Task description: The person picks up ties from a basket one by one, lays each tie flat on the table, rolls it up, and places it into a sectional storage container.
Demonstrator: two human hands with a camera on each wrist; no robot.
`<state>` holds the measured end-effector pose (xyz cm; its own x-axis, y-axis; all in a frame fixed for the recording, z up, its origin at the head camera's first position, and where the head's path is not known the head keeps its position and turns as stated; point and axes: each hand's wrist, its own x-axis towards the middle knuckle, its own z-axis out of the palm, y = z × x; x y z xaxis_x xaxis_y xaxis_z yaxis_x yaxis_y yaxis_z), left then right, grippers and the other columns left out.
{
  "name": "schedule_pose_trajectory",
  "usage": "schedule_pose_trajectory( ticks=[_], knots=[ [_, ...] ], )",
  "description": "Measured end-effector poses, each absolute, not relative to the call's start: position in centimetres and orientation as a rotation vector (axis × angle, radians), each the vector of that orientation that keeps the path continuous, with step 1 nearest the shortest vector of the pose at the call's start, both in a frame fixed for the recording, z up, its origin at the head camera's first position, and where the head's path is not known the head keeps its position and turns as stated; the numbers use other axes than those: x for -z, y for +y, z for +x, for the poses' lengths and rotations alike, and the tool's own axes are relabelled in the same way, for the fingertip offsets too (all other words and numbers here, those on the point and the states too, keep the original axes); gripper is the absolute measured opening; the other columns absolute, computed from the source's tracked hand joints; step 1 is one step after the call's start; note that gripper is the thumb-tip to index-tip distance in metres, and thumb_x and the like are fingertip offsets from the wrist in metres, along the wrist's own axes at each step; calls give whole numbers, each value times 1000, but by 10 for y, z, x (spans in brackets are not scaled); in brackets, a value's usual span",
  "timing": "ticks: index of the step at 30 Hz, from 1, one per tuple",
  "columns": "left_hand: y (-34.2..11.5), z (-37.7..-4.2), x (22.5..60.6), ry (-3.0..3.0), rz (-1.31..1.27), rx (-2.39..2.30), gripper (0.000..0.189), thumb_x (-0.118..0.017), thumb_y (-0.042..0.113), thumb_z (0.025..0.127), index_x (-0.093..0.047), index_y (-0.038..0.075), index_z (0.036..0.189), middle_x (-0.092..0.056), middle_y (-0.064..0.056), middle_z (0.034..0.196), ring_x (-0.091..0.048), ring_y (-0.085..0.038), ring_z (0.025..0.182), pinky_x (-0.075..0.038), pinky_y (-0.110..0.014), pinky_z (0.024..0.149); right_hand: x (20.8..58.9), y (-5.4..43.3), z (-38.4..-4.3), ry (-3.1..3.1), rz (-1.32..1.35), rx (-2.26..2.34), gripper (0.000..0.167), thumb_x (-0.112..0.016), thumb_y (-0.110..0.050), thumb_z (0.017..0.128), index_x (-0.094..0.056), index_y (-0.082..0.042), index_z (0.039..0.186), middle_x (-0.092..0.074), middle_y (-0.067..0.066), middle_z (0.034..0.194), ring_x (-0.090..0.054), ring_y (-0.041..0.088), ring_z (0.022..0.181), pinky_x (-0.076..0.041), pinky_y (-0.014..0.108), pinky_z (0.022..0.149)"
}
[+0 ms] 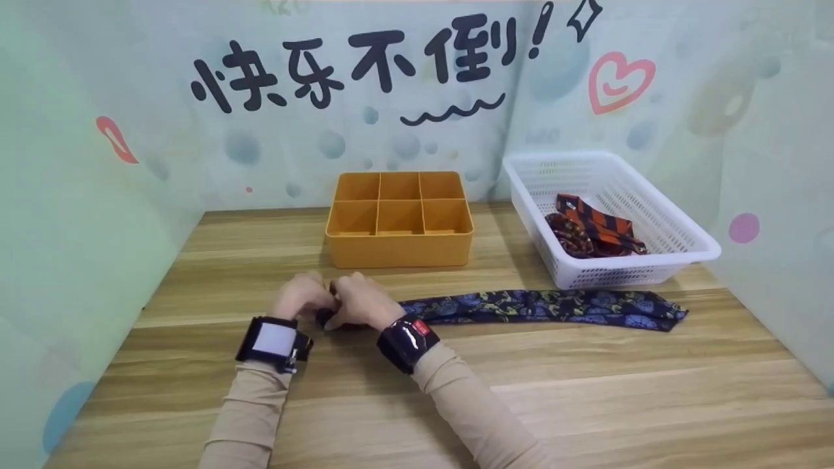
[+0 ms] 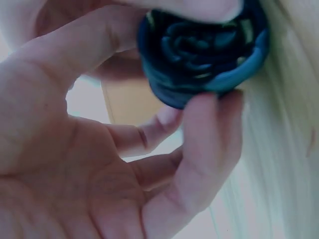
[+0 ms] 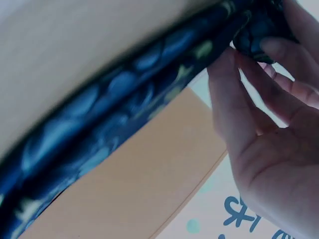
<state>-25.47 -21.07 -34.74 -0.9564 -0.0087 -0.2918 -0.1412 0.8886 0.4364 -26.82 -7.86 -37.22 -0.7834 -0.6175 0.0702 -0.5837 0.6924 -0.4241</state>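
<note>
A dark navy necktie [image 1: 541,306] with blue and yellow-green figures lies flat across the table, its pointed end to the right. Its other end is wound into a roll [image 2: 199,55], whose spiral layers show in the left wrist view. My left hand [image 1: 303,296] holds this roll between thumb and fingertips. Close beside it, my right hand [image 1: 361,299] pinches the roll where the flat strip runs into it. In the right wrist view the strip stretches away from the fingers [image 3: 227,94] toward the lower left. The hands mostly hide the roll in the head view.
Behind the hands stands an orange box [image 1: 399,251] divided into several compartments. A white basket [image 1: 677,260] at the back right contains an orange-and-black striped necktie [image 1: 599,225] and a dark patterned rolled piece [image 1: 568,234]. Printed walls surround the wooden table [image 1: 586,391].
</note>
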Motion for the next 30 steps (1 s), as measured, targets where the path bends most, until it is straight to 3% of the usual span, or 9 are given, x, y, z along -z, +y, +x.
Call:
schedule_pose_trajectory(
  ticks=[6, 8, 11, 13, 17, 21, 24, 30],
  knots=[
    [-200, -255, 348, 2801, -94, -560, 24, -62, 15, 70, -63, 0, 87, -63, -15, 89, -55, -20, 69, -43, -22, 51, 372, -76, -271, 2802, -998, 625, 40, -87, -23, 63, -67, -9, 95, -72, 5, 94, -63, 16, 78, -52, 25, 68],
    [-199, -254, 346, 2796, -59, -550, 24, -64, 17, 69, -65, 1, 86, -64, -13, 86, -55, -19, 70, -42, -22, 52, 373, -76, -272, 2814, -977, 582, 39, -88, -20, 62, -68, -9, 94, -72, 5, 93, -62, 16, 77, -52, 26, 67],
    [-203, -254, 343, 2754, -8, -594, 13, -67, 18, 72, -61, 7, 72, -56, -3, 69, -51, -15, 63, -40, -21, 52, 375, -77, -272, 2840, -943, 550, 37, -88, -19, 61, -70, -9, 91, -72, 4, 89, -58, 14, 72, -50, 25, 62],
    [-206, -255, 341, 2721, 24, -631, 17, -67, 18, 75, -55, 12, 64, -49, 3, 61, -48, -11, 59, -38, -20, 51, 375, -77, -272, 2855, -928, 539, 35, -88, -19, 60, -70, -10, 89, -71, 4, 87, -55, 13, 69, -49, 25, 60],
    [-207, -256, 343, 2720, 27, -671, 17, -65, 17, 73, -51, 14, 64, -48, 4, 63, -48, -12, 60, -37, -21, 52, 374, -74, -273, 2819, -935, 557, 35, -89, -21, 59, -70, -10, 87, -71, 3, 86, -56, 13, 70, -49, 24, 62],
    [-202, -257, 348, 2771, 20, -676, 9, -62, 16, 68, -55, 10, 72, -55, -3, 75, -52, -17, 69, -41, -22, 56, 368, -70, -273, 2756, -984, 619, 46, -88, -28, 62, -67, -12, 100, -68, 4, 104, -60, 17, 91, -52, 29, 80],
    [-199, -258, 351, 2786, 24, -673, 6, -59, 13, 69, -57, 10, 73, -58, -6, 80, -54, -19, 72, -42, -22, 57, 363, -69, -273, 2793, -999, 593, 50, -86, -33, 65, -64, -14, 106, -64, 4, 111, -59, 20, 102, -51, 35, 85],
    [-193, -261, 354, 2781, -3, -632, 12, -59, 14, 70, -48, 16, 64, -55, -4, 76, -51, -17, 69, -39, -20, 53, 362, -68, -274, 2861, -971, 521, 39, -88, -29, 62, -69, -11, 91, -70, 3, 95, -63, 18, 84, -54, 33, 73]
  ],
)
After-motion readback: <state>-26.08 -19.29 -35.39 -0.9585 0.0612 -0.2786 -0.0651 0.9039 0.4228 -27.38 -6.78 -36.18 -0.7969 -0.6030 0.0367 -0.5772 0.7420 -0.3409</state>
